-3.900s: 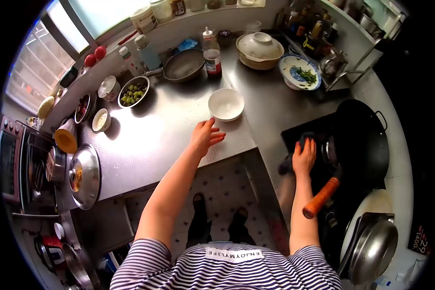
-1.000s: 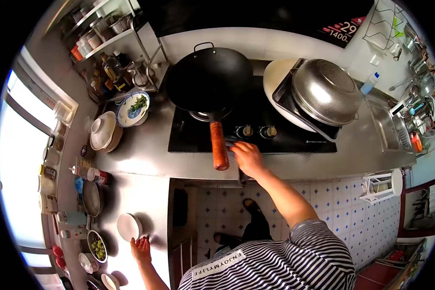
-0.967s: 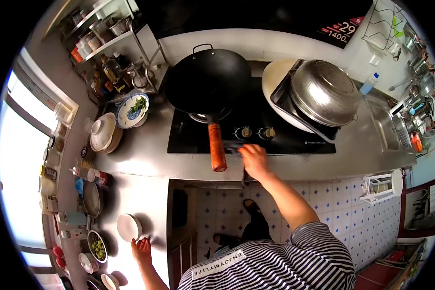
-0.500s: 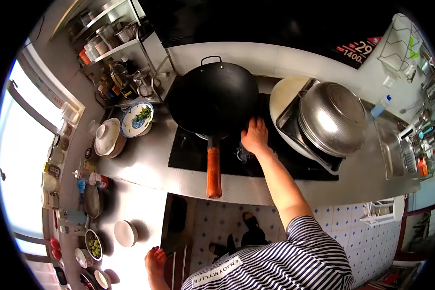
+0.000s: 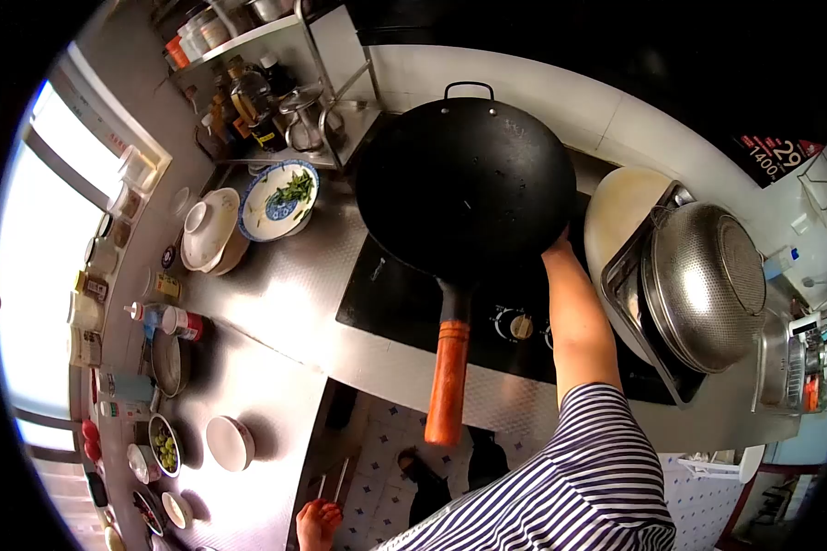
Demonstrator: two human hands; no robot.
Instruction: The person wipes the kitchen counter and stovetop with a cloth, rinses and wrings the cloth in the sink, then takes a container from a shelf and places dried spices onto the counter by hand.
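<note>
A black wok with a wooden handle sits on the black glass stove, its handle pointing toward me. My right hand reaches to the wok's right side, low by its rim. The wok hides its fingers, so what they touch does not show. Below that wall of the wok, a round stove knob is visible. My left hand hangs low by the counter's front edge, fingers loosely curled, with nothing seen in it.
Right of the wok, a metal colander lies upside down on a dark tray. To the left are a blue-rimmed bowl with chopped greens, a lidded pot, bottles, and a small bowl.
My right hand has gone from beside the stove knob to the wok's right side, its fingers now hidden. The view has leaned closer to the stove, and the wok looks larger.
</note>
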